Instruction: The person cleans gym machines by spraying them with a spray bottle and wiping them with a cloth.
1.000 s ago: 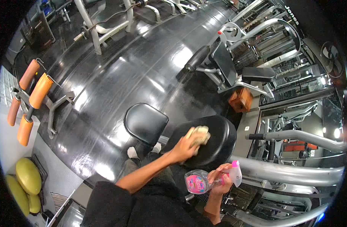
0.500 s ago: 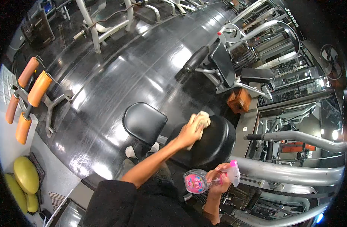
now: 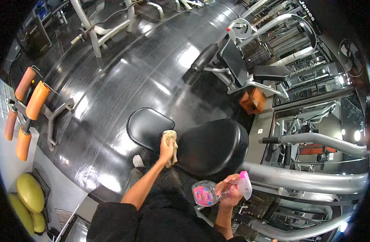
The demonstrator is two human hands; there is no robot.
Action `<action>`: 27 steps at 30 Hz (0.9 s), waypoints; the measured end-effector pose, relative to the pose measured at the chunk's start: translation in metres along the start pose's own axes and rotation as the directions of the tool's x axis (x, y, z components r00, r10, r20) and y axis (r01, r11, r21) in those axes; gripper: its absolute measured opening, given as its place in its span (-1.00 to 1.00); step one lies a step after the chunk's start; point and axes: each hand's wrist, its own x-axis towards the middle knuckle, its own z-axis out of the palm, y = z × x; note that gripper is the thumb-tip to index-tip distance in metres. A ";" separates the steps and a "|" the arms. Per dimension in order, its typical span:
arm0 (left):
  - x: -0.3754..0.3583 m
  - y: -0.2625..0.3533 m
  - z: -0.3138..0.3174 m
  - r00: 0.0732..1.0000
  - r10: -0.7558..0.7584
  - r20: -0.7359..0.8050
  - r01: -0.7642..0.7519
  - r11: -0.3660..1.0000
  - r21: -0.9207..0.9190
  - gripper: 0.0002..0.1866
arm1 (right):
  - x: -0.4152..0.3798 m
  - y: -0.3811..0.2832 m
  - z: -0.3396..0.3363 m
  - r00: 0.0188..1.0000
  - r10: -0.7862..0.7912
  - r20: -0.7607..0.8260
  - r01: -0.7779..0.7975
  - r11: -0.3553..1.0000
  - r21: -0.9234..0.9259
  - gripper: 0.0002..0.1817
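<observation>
My left hand [image 3: 166, 152] is closed around a beige cloth [image 3: 172, 155]. It is at the near left edge of a large black padded seat [image 3: 213, 147], by the corner of a smaller black pad [image 3: 149, 128]; whether the cloth touches either cannot be told. My right hand [image 3: 230, 190] grips the neck of a clear spray bottle [image 3: 204, 193] with a pink label and a white and pink spray head. The bottle lies tilted on its side in the grip, on the near side of the large seat.
Silver machine tubes [image 3: 302, 179] run close on the right. A wooden box [image 3: 252, 101] stands beyond the seat near another padded machine [image 3: 233, 60]. Orange foam rollers [image 3: 36, 101] and green pads [image 3: 31, 192] are at the left. Shiny black floor [image 3: 124, 76] lies ahead.
My left hand has moved the cloth left and toward me, from the top of the large seat to its near left edge. My right hand still holds the spray bottle.
</observation>
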 end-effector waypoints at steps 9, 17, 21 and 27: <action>0.054 -0.040 0.050 0.943 -0.233 0.238 0.110 0.893 0.437 -0.64 | 0.001 0.000 -0.002 1.000 0.014 0.014 -0.014 1.000 -0.023 -0.65; 0.079 0.067 0.114 0.862 0.128 0.491 0.031 0.952 -0.303 -0.67 | 0.000 0.000 0.002 1.000 0.006 0.013 -0.005 1.000 -0.019 -0.66; 0.092 0.103 0.129 0.818 0.222 0.531 -0.318 0.943 0.094 -0.67 | -0.001 0.001 0.003 1.000 0.003 -0.005 -0.003 1.000 -0.023 -0.67; 0.034 0.094 0.078 0.804 0.395 0.445 -0.424 0.905 -0.038 -0.71 | -0.003 0.004 -0.006 1.000 -0.004 0.024 0.003 1.000 0.028 -0.67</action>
